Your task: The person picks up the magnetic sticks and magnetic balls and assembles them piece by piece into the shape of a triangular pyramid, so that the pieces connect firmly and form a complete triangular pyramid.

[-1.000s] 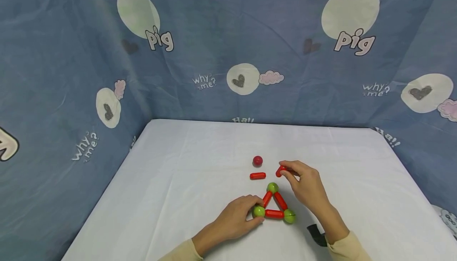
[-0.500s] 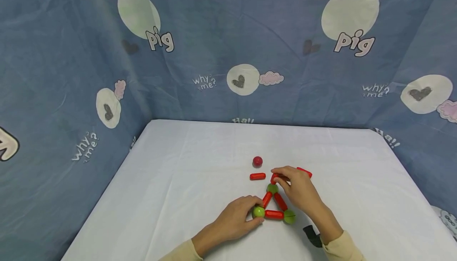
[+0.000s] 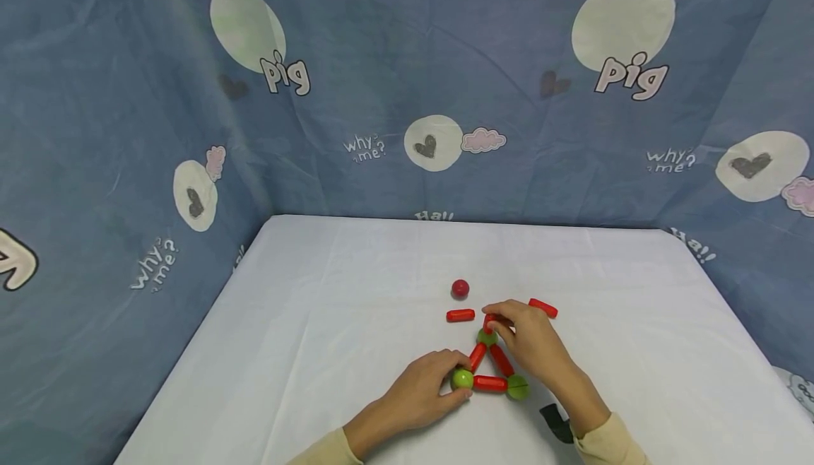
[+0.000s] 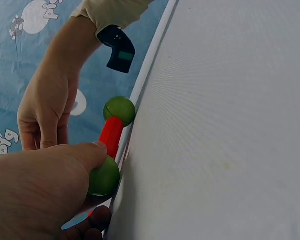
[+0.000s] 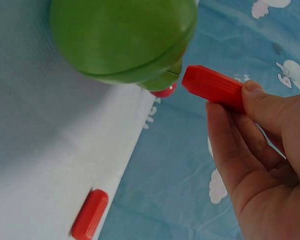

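Three green balls and three red rods form a triangle on the white table. My left hand (image 3: 421,389) grips the left green ball (image 3: 462,379) between thumb and fingers. In the left wrist view, my thumb lies along this green ball (image 4: 105,177) beside a red rod (image 4: 111,135). My right hand (image 3: 539,343) pinches another red rod (image 5: 215,89) between thumb and fingertips. In the head view that rod stands tilted right at the far green ball (image 3: 487,338). The right green ball (image 3: 518,387) is untouched.
Beyond the triangle lie a red ball (image 3: 461,289) and a loose red rod (image 3: 461,315). Behind my right hand lies one more red rod (image 3: 543,307). A dark band-like piece (image 3: 557,423) sits at my right wrist. Patterned blue cloth (image 3: 356,83) surrounds the white table (image 3: 331,267).
My right hand has moved left and nearer, bringing its red rod to the far green ball. A red rod behind the hand has come into sight. My left hand stays on its ball.
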`<state>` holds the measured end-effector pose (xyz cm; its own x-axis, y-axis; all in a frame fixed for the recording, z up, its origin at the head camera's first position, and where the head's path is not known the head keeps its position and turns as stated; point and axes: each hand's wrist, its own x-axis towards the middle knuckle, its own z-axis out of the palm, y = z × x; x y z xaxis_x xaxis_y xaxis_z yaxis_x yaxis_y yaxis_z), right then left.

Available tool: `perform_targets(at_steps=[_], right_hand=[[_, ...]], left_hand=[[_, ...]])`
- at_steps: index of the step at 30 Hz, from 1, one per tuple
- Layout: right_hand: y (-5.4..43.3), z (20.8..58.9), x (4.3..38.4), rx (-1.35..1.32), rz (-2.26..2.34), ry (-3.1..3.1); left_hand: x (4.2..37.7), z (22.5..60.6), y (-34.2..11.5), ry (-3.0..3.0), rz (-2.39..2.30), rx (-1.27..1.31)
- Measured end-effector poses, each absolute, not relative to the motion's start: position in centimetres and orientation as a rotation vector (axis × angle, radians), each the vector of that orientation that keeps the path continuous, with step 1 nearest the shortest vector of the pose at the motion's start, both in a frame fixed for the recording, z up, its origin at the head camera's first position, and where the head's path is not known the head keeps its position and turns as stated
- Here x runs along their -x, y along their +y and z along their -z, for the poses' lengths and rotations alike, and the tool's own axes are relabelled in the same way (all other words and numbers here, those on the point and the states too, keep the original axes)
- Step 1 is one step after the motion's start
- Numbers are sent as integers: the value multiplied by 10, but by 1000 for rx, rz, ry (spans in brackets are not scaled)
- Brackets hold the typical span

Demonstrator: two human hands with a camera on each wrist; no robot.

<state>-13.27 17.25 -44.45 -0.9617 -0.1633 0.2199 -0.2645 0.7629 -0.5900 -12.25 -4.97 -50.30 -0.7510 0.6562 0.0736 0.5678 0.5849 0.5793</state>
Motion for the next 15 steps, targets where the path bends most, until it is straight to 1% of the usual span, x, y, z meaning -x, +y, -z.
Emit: perform_targets(at_steps=[15], right_hand=[[175,444,133,-303,-1043,-2864]], left_hand=[[121,503,-49,2662,-895,-1028]])
